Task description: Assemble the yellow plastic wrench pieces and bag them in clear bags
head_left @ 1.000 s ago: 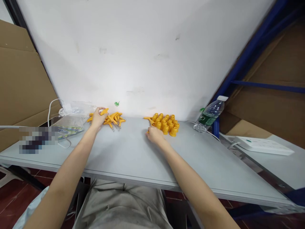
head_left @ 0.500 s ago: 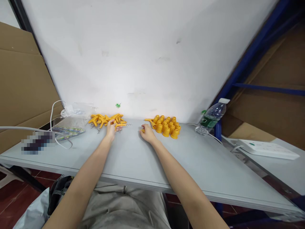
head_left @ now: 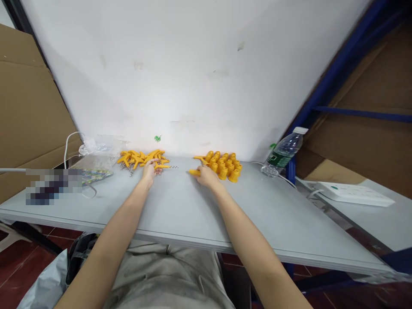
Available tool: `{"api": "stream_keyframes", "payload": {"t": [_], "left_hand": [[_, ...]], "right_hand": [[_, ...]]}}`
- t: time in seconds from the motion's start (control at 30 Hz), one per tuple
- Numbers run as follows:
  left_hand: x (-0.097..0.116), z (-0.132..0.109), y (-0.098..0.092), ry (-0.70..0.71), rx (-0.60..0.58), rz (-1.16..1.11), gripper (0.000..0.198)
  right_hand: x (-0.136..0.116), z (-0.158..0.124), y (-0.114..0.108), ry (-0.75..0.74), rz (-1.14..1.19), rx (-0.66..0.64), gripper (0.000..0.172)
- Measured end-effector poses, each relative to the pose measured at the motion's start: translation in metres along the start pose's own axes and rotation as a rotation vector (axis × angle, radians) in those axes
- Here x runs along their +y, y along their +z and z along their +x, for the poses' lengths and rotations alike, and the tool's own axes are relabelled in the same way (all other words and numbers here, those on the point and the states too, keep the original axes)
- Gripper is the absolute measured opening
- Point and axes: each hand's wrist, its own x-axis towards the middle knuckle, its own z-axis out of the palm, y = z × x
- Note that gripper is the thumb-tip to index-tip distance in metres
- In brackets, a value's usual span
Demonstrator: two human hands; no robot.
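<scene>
My left hand [head_left: 149, 171] is closed on a yellow-handled corkscrew [head_left: 162, 167], whose metal spiral points right, away from the fingers. Just behind it lies a heap of similar yellow corkscrews [head_left: 128, 158], their spirals sticking out at the front. My right hand [head_left: 206, 175] grips a yellow plastic piece [head_left: 193, 172]; one end juts out to the left and the fingers hide the rest, so its full shape cannot be told. Several yellow tapered cups [head_left: 223, 172] stand in rows beyond and to the right of this hand. A thin yellow part [head_left: 199, 157] lies beside them.
A water bottle [head_left: 283, 153] leans at the right near a white cable. A white power strip [head_left: 354, 194] lies on the neighbouring surface. Clear plastic bags [head_left: 96, 163] and a cable are at the left of the grey table [head_left: 180, 206], with a white wall behind.
My right hand has shifted slightly right, and more of the yellow piece shows in its fingers. The left hand still holds the corkscrew, its spiral now seen more plainly. The view has tilted slightly.
</scene>
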Motion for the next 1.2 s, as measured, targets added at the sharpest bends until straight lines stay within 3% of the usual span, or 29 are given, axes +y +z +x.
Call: {"api": "stream_keyframes", "payload": {"t": [0.17,0.33,0.43,0.57,0.63,0.8,1.0,1.2], "left_hand": [[0.002,-0.007,0.005,0.002,-0.021,-0.015,0.025],[-0.002,-0.008,0.007,0.04,-0.115,0.057,0.027],[-0.009,-0.01,0.007,0.182,-0.222,0.295,0.03],[-0.018,-0.015,0.003,0.513,-0.342,0.775,0.042],[-0.019,-0.018,0.002,0.588,-0.372,0.919,0.046],[-0.008,-0.025,0.001,0.614,-0.275,1.053,0.036],[0.005,-0.032,0.003,0.66,-0.131,1.136,0.026],[0.006,-0.036,0.004,0.683,-0.135,1.153,0.024]], "right_hand": [[-0.005,0.006,0.011,-0.365,0.263,0.185,0.026],[-0.008,0.007,0.018,-0.461,0.345,0.206,0.029],[-0.008,0.007,0.02,-0.484,0.341,0.196,0.031],[-0.004,0.009,0.018,-0.469,0.361,0.229,0.031],[-0.002,0.01,0.015,-0.443,0.411,0.23,0.034],[-0.004,0.007,0.002,-0.385,0.609,0.126,0.036],[-0.018,-0.005,-0.016,-0.279,0.906,-0.061,0.05],[-0.031,-0.009,-0.012,0.026,0.999,-0.134,0.061]]}}
